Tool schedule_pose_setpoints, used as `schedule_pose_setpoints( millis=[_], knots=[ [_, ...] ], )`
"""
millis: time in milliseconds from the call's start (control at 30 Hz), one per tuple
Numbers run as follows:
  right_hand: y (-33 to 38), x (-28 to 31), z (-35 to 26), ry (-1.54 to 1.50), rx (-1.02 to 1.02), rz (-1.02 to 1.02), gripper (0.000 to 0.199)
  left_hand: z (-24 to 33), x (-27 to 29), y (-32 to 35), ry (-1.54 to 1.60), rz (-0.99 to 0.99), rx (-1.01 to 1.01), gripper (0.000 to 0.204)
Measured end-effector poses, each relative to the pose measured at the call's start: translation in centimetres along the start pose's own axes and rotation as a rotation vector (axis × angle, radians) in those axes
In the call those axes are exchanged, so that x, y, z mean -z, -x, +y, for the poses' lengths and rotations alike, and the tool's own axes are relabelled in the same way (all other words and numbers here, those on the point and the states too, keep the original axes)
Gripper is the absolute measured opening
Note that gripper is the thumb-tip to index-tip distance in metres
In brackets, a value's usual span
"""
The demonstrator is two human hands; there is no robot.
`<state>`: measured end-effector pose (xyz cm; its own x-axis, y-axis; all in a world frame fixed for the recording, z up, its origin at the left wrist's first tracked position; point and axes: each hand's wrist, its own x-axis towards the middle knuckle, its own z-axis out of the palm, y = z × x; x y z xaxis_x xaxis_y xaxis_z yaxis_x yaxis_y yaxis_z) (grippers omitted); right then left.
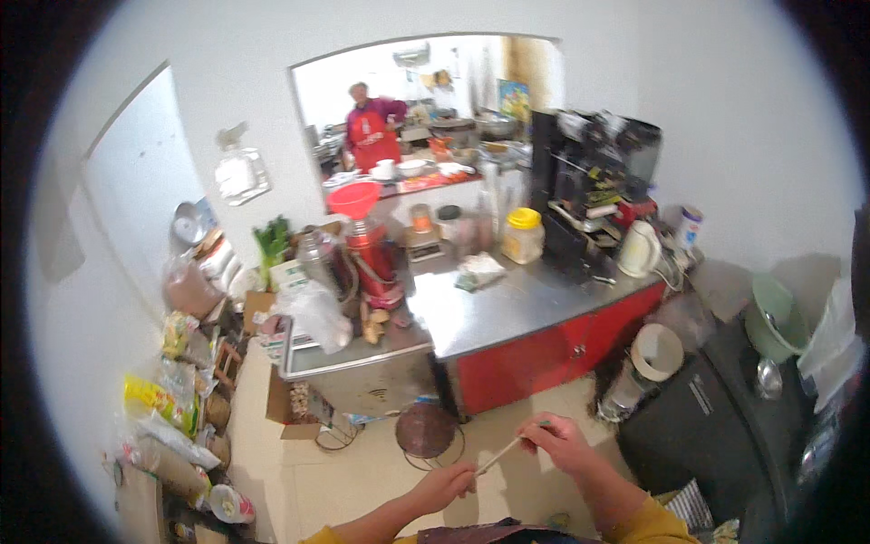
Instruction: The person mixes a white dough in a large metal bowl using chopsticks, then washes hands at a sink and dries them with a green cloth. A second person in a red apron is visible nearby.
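Above the floor, both hands [446, 485] [560, 442] pinch a stick [498, 456].

Steel counter [507, 313] with red cabinet front, carrying yellow-lidded jar [523, 236], white kettle [639, 248], black machine [589, 181], crumpled bag [480, 269]. Tiled floor [362, 471] below, holding round stool [428, 432], cardboard box [290, 403], food packets [168, 403] along left wall.
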<state>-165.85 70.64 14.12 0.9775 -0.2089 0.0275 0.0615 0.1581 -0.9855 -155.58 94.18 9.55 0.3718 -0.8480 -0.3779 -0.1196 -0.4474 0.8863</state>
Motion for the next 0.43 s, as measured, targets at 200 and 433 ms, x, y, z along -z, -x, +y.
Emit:
schedule_pose_setpoints(
  millis=[200,433],
  knots=[
    [-12.1,-22.3,-0.6,-0.175,0.146,-0.397,0.028,-6.0,6.8,15.0,0.267,0.459,-0.233,0.030],
    [-18.3,-46.9,3.5,-0.462,0.007,-0.843,0.028,-12.3,13.8,27.2,0.798,0.910,-0.431,0.039]
  ],
)
